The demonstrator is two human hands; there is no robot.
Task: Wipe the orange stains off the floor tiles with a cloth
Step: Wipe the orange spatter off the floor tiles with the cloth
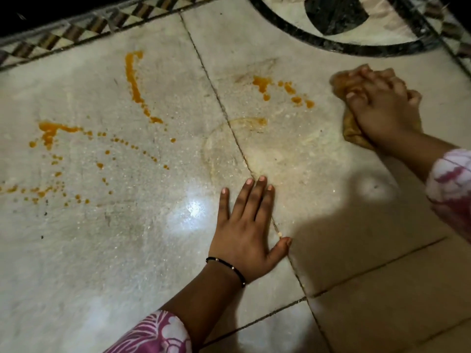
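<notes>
Orange stains mark the pale marble floor tiles (107,250). One long streak (135,82) and a scatter of drops (51,133) lie on the left tile. A smaller cluster of orange stains (283,90) sits on the right tile, with a faint smeared ring (229,138) below it. My right hand (379,108) presses down on a crumpled orange-brown cloth (353,131) at the right, just beyond that cluster; its fingers look blurred and curl over the cloth. My left hand (247,225) lies flat on the floor with fingers straight, across a tile joint.
A checkered border strip (84,29) runs along the far edge, dark beyond it. A dark inlaid ring pattern (331,44) lies at the top right. A bright light reflection (195,210) shines on the tile left of my left hand.
</notes>
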